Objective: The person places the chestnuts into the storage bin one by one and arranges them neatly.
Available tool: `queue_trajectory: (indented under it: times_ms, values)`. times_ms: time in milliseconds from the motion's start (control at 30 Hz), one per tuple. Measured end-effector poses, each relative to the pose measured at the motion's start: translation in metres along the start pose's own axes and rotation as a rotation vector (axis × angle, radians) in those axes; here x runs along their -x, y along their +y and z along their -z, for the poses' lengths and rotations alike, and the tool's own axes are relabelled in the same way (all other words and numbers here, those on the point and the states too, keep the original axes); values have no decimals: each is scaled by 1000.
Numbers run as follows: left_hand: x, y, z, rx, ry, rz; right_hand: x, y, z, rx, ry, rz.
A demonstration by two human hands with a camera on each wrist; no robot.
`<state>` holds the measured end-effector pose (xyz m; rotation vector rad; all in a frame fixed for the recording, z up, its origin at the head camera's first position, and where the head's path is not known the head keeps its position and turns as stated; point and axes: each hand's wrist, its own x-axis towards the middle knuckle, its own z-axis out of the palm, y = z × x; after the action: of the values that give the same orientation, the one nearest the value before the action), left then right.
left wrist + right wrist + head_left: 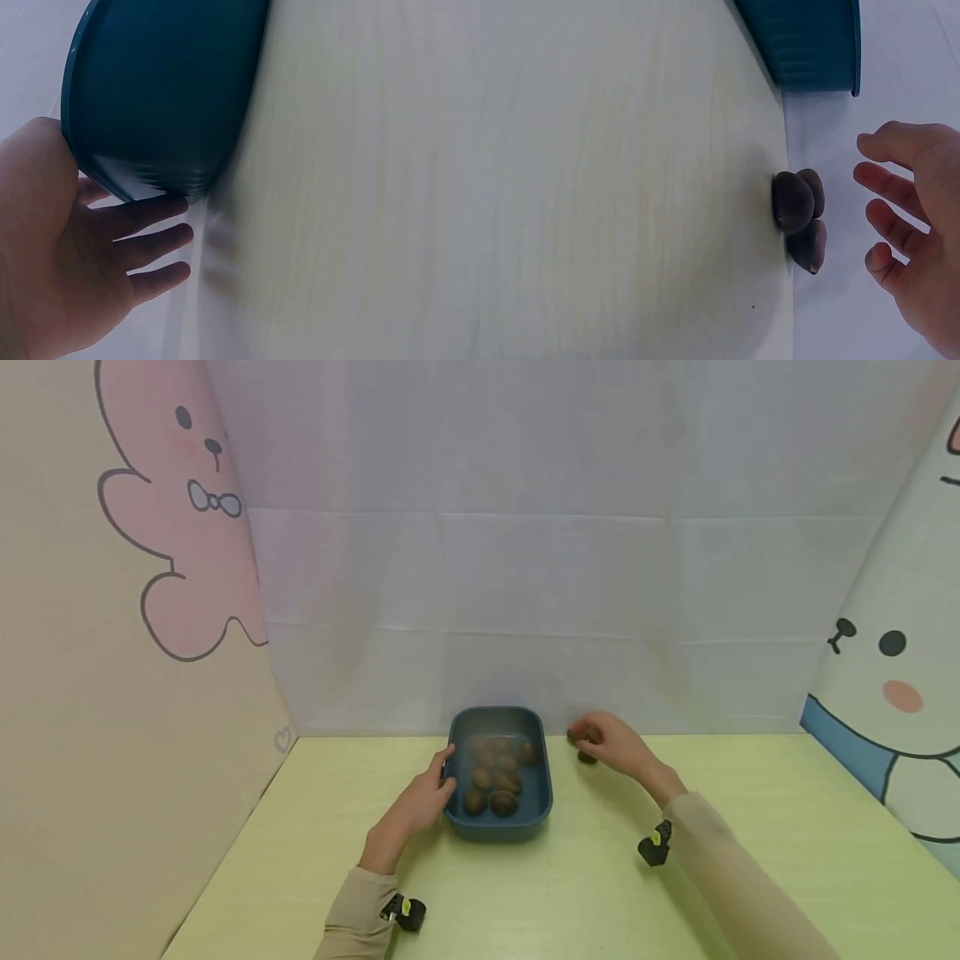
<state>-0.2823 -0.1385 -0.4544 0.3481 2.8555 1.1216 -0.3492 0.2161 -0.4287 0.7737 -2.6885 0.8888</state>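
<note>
A dark blue-green plastic bin [498, 833] stands on the table with several brown chestnuts [503, 803] inside. At its left wall, my left hand [415, 804] touches the side near the rim; in the left wrist view its lower fingers stretch out straight beside the bin's corner. My right hand [613, 743] is to the right of the bin, over three loose chestnuts [793, 202]. These lie clustered by the table's back edge. In the right wrist view its fingers are loosely bent, apart from the chestnuts, and nothing is held.
The pale yellow-green table [495, 902] meets a white sheet [555, 577] hanging close behind the bin. Side panels with cartoon figures, a pink one [191, 568] at left and a white one [885, 610] at right, flank the table.
</note>
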Motion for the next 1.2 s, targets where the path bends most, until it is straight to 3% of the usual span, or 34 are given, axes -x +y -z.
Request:
queue_trajectory:
  times_ms: [433,633,833,1200]
  values:
    - [0,3,1,15,-4,13,16,27,-6,-17,-6,-6]
    - [-2,3,1,27,-14,15,19,37,-8,-40,-25,-49]
    - [-1,5,3,34,-2,-1,16,38,-8,-36,-54,-87]
    - [-1,2,0,5,-1,3,15,35,-11,27,-15,-69]
